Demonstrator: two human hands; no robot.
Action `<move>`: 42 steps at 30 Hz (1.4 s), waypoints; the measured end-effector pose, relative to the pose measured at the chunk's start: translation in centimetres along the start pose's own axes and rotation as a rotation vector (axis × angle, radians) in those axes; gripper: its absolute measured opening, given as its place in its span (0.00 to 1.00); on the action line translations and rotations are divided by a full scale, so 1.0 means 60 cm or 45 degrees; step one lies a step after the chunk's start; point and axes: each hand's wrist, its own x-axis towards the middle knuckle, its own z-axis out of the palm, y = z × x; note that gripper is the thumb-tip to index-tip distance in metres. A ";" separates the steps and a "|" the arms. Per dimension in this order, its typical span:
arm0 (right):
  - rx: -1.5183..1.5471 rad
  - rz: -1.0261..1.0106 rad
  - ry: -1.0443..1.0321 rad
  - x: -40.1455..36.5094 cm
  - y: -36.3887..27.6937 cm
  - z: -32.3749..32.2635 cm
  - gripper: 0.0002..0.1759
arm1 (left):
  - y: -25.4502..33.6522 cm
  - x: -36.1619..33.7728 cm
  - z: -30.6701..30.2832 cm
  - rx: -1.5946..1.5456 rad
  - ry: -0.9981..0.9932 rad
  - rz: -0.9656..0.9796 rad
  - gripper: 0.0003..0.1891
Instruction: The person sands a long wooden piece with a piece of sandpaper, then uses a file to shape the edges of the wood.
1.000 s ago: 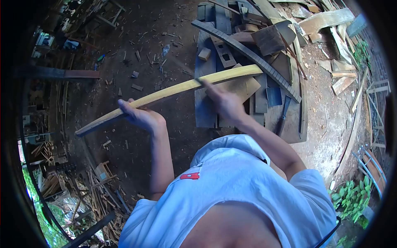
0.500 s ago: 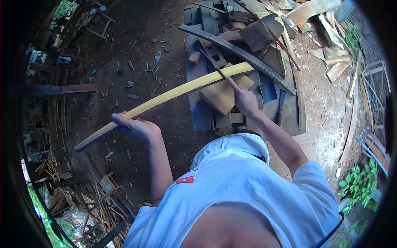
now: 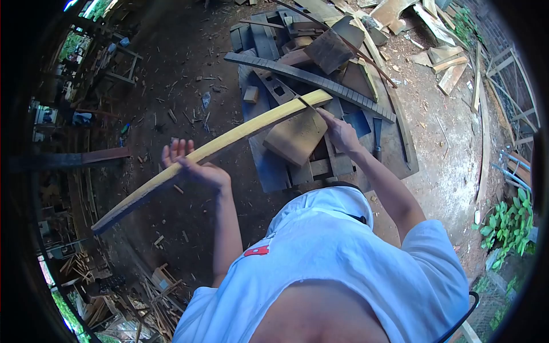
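A long, slightly curved strip of pale yellow wood (image 3: 246, 130) runs diagonally in front of me. My left hand (image 3: 200, 168) carries it from below near its lower left part, thumb on the near side and spread fingers showing past the far edge. Close to the strip's upper right end is my right hand (image 3: 342, 135), closed around a thin dark tool (image 3: 309, 104) that crosses the wood; the index finger lies along it. What kind of tool it is I cannot tell. Under that end sits a wooden block (image 3: 295, 137).
A low work surface (image 3: 266, 166) bears wood pieces, a long notched bar (image 3: 309, 73), a small block (image 3: 250, 94) and a chisel-like tool (image 3: 378, 137). Wood offcuts (image 3: 452, 71) lie at the upper right. Leafy plants (image 3: 509, 223) grow at the right. Chips litter the ground.
The left hand has loosened, its fingers now spread beyond the strip. The strip's lower left end has dropped in view. The right hand keeps the dark tool near the upper end.
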 end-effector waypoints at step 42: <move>0.261 -0.221 -0.184 0.020 -0.218 0.015 0.40 | 0.039 0.053 0.071 -0.474 0.011 -0.325 0.19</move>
